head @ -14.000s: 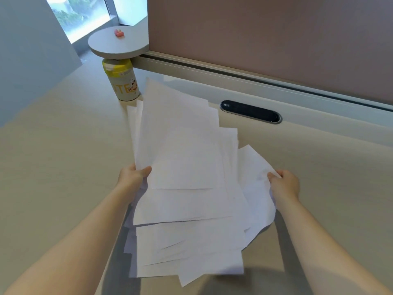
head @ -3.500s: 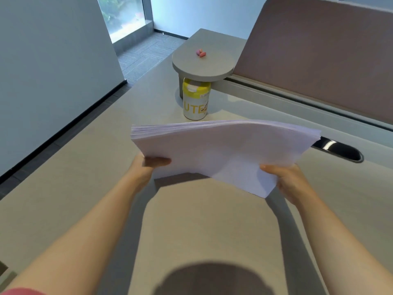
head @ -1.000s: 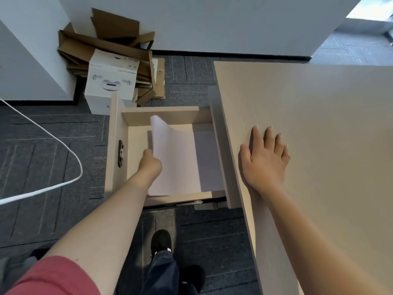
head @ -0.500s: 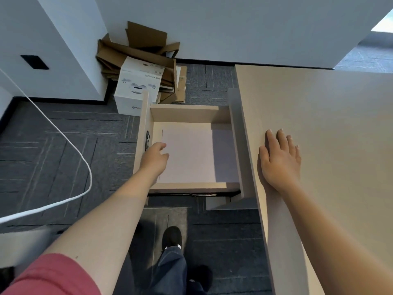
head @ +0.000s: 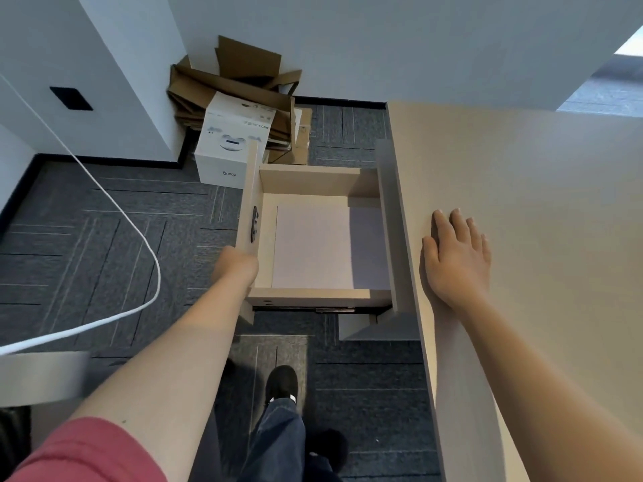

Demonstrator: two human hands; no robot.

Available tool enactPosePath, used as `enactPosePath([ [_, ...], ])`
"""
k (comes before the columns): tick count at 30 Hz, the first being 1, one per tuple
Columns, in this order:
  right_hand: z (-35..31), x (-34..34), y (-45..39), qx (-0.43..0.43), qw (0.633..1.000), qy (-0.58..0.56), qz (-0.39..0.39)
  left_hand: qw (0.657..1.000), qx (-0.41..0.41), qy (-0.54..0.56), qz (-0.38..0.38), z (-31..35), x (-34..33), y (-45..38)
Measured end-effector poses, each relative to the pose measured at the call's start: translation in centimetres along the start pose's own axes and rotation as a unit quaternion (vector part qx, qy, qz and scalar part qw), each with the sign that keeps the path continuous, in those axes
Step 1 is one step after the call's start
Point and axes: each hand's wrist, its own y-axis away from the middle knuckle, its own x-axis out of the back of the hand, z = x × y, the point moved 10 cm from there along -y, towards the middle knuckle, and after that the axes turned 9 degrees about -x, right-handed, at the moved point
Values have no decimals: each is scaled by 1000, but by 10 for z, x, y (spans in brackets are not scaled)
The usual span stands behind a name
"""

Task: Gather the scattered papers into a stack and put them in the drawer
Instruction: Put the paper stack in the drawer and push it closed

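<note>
Papers point(head: 313, 247) lie flat as one squared stack on the floor of the open drawer point(head: 315, 177), which is pulled out to my left from under the desk point(head: 522, 203). The stack's right part falls into the shadow cast by the desk edge. My left hand point(head: 236, 267) is at the drawer's front panel, near its lower end and below the dark handle point(head: 254, 224); it looks curled against the panel, but my fingers are hidden behind it, so I cannot tell whether I am gripping it or only pressing. My right hand point(head: 455, 259) rests open, palm down with fingers together, on the desk top near its edge.

Judging by this, gathering and placing are done; what seems left is sliding the drawer closed.

Beyond the drawer, a white box point(head: 231, 147) sits on the carpet against flattened cardboard point(head: 236, 81) by the wall. A white cable point(head: 139, 231) loops across the floor on my left. Below, my jeans and one black shoe point(head: 282, 380) show. The drawer's runners and the desk's far side are out of view.
</note>
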Motion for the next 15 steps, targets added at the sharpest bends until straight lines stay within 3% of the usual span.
enactPosePath([
  [4, 4, 6, 0, 20, 1000, 17, -2, 992, -4, 120, -38, 7, -23, 4],
  [8, 9, 4, 2, 42, 999, 15, -14, 961, -12, 233, -152, 29, -67, 21],
  [15, 11, 2, 2, 53, 999, 9, -1, 922, -12, 225, -316, 70, -138, 66],
])
